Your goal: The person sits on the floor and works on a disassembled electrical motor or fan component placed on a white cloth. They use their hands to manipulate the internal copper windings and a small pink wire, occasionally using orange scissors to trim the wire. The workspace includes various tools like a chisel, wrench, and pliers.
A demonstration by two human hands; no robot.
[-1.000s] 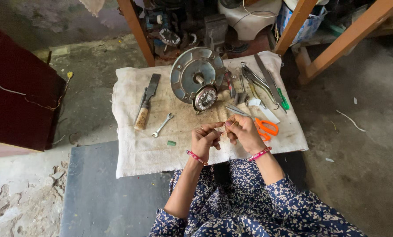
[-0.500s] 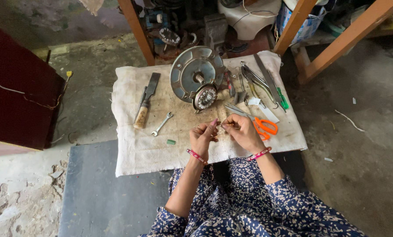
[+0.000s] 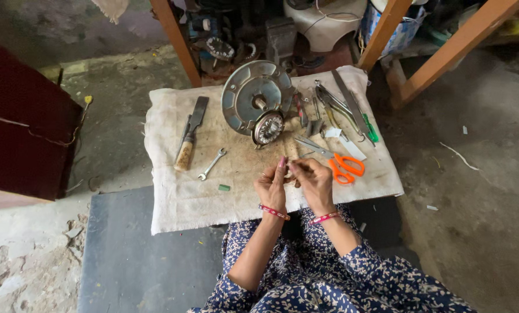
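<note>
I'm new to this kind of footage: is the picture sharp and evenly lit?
Head view: soft daylight, no glare; the cloth and scissors are sharp, the top background is dim, the edges look bent, and whatever the left hand and right hand pinch is too small.

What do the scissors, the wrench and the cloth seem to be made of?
Scissors: grey metal blades, glossy orange handles, likely plastic. Wrench: bare steel by its pale silver sheen. Cloth: thick woven cotton, it seems; off-white, matte, stained brown, with soft folded edges.
</note>
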